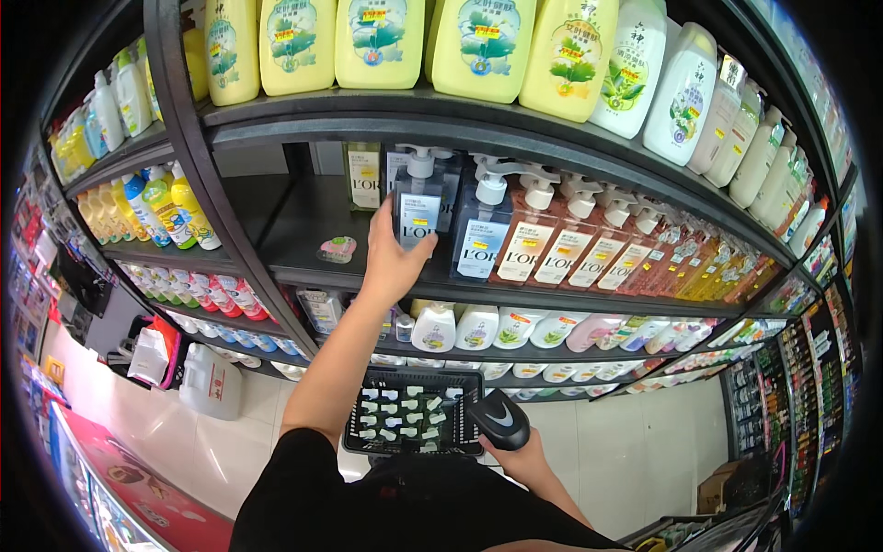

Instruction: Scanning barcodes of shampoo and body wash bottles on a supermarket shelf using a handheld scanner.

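My left hand [397, 259] is wrapped around a square clear-blue pump bottle [419, 215] with a white pump, on the middle shelf. More blue bottles stand behind it, next to a greenish bottle [363, 176]. Just right of my hand is another blue pump bottle [479, 238], heading a row of pink pump bottles [530, 243]. Down low, my right hand [521, 452] grips a black handheld barcode scanner [502, 422]; its handle is mostly hidden. Beside the scanner, a black plastic basket [421, 377] holds many bottles with white pump tops.
Large yellow body-wash bottles [379, 48] line the upper shelf. A small pink-and-green tag [336, 249] lies on the middle shelf [276, 200]. White bottles [477, 328] fill the shelf below. A white plastic jug [209, 381] stands on the tiled floor [614, 448], left of the basket.
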Demonstrator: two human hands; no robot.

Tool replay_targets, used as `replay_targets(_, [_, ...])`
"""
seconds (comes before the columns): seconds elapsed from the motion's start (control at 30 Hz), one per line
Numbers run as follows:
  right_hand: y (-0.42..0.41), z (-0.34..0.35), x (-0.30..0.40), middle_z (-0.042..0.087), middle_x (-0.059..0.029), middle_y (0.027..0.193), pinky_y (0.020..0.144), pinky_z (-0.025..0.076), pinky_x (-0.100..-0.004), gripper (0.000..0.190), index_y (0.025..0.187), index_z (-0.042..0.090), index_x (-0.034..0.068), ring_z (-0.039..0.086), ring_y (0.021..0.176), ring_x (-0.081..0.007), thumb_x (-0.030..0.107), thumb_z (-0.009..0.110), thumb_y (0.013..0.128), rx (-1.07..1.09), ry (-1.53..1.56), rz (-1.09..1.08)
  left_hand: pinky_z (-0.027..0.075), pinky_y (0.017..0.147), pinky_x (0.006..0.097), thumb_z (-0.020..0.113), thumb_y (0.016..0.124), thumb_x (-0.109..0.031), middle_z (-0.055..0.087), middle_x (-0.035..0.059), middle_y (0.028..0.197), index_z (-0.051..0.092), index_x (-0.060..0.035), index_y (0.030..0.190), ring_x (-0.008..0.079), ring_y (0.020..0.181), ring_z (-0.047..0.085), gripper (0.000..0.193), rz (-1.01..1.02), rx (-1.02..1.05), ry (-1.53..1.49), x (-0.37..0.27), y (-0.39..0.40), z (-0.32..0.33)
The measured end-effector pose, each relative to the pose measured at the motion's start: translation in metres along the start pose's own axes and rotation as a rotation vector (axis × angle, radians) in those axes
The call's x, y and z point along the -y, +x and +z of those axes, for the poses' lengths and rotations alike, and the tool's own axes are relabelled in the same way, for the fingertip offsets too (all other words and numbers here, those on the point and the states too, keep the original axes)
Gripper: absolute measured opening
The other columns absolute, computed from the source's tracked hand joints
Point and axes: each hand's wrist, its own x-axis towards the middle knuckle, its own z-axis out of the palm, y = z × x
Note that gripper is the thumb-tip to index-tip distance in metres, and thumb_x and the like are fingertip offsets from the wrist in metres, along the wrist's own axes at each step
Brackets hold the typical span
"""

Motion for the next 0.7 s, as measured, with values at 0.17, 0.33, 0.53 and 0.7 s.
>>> replay_targets(0.17, [0.002,-0.015,0.001,0.064,0.0016,0.067,0.047,0.041,-0.0247,0.03,0.108,0.069,0.002,0.051,0.049,-0.0051,0.016,0.082,0.085,0.058,-0.046,0.083,0.044,0.107,0.0439,0.066,0.085,0.001,0.044,0.0254,0.142,0.04,0.0,0.147,0.0439,0.131,0.049,0.067,0.008,0.067,0.028,-0.006,-0.002,0.01])
replay_targets(0.33, [0.003,-0.013,0.012,0.067,-0.0006,0.073,0.053,0.047,-0.0255,0.031,0.108,0.069,0.001,0.056,0.056,-0.0063,0.016,0.083,0.085,0.098,-0.072,0.122,0.046,0.104,0.0456,0.065,0.083,0.003,0.047,0.0234,0.138,0.042,-0.0021,0.146,0.0453,0.128,0.05,0.067,0.043,0.061,0.051,-0.003,0.001,0.012])
replay_targets(0.53, [0.002,0.001,0.016,0.072,-0.0048,0.087,0.07,0.053,-0.0284,0.031,0.107,0.069,-0.002,0.064,0.075,-0.0091,0.015,0.083,0.084,0.091,-0.141,0.106,0.051,0.096,0.0363,0.067,0.087,0.0,0.048,0.0186,0.144,0.047,0.0004,0.145,0.0321,0.124,0.057,0.061,0.06,-0.034,-0.108,0.004,-0.016,-0.002])
replay_targets(0.7, [0.003,0.023,0.018,0.066,-0.0006,0.069,0.048,0.045,-0.0263,0.027,0.1,0.069,0.0,0.057,0.053,-0.0073,0.017,0.084,0.085,0.032,-0.083,0.146,0.026,0.121,0.0553,0.039,0.099,-0.065,0.031,0.0295,0.158,0.024,0.0052,0.155,0.0417,0.147,0.033,0.091,-0.661,0.286,-1.902,-0.021,-0.065,-0.07])
